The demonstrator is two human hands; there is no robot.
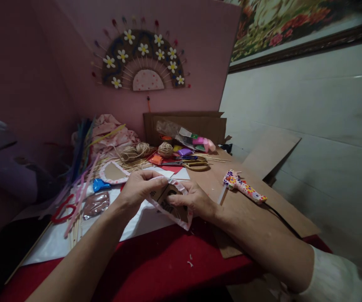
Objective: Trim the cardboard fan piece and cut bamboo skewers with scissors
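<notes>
Between my two hands is a piece of brown cardboard [167, 206] edged with pink fabric, held tilted above the table's front. My left hand [139, 186] pinches its upper left edge between thumb and fingers. On the right side, my right hand [196, 199] grips the same piece, the thumb lying across its printed face and the other fingers behind it. A second fabric-edged cardboard half-round [114, 172] lies just beyond my left hand. To the right of my right hand rests a flower-patterned glue gun [242, 186] with a glue stick in its back.
Gold-handled scissors [196, 164], twine balls [165, 149], thin sticks and clay packets lie behind the hands. Red scissors [63, 209] and a brown packet [96, 205] sit at left. A cardboard sheet [281, 209] covers the right side. A flowered fan decoration [143, 54] hangs on the wall.
</notes>
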